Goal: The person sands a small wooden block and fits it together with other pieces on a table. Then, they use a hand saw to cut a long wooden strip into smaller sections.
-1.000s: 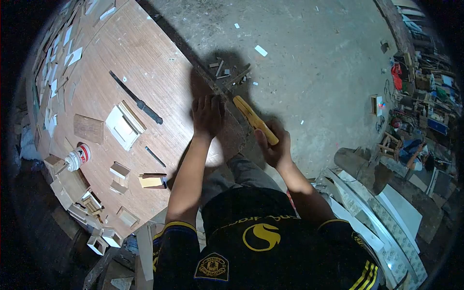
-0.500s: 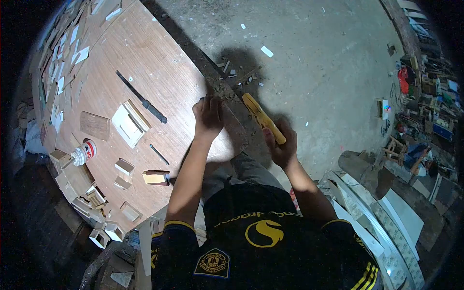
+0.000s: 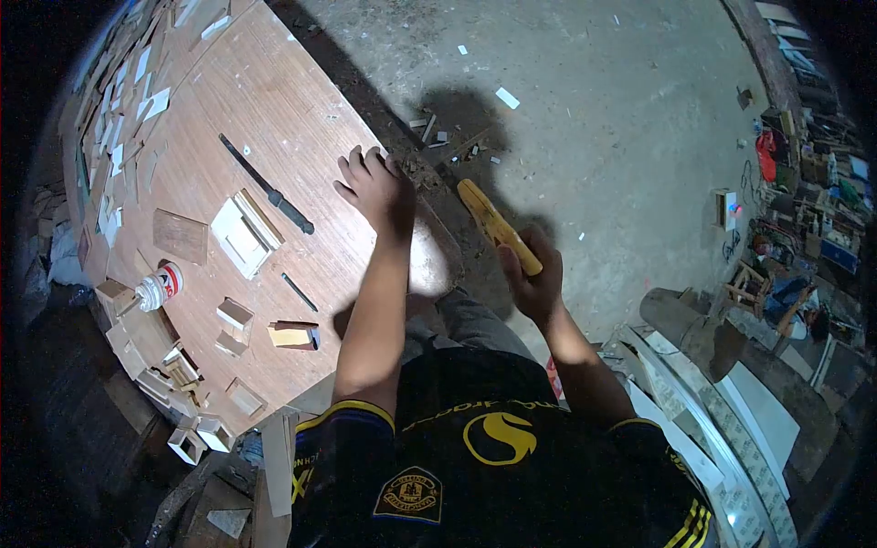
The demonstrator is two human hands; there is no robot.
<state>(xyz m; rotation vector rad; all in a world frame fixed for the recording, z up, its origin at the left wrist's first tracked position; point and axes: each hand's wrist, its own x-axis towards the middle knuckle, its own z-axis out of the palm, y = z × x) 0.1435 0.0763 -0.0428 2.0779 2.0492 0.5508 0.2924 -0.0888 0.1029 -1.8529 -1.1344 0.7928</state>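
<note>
My right hand (image 3: 535, 279) is wrapped round a yellow wooden handle (image 3: 493, 219), held just off the table's edge above the floor. A dark narrow strip runs on from its far end, but I cannot make out whether it is a blade. My left hand (image 3: 376, 194) is over the right edge of the wooden table (image 3: 283, 100), fingers spread, with nothing in it. To its left lie a dark tool with a long thin shaft (image 3: 267, 185), a slim dark pen-like stick (image 3: 300, 292) and a white rectangular panel piece (image 3: 245, 236).
A brown wood block (image 3: 180, 237), a white bottle (image 3: 161, 287), small box-shaped pieces (image 3: 236, 313) and a yellow-topped block (image 3: 292, 336) stand on the table. Offcuts (image 3: 117, 155) crowd its far left. Scraps (image 3: 507, 98) litter the floor; long boards (image 3: 703, 420) lie at right.
My left hand has opened from curled fingers to spread ones and shifted slightly up and left. My right hand still holds the yellow handle in nearly the same place.
</note>
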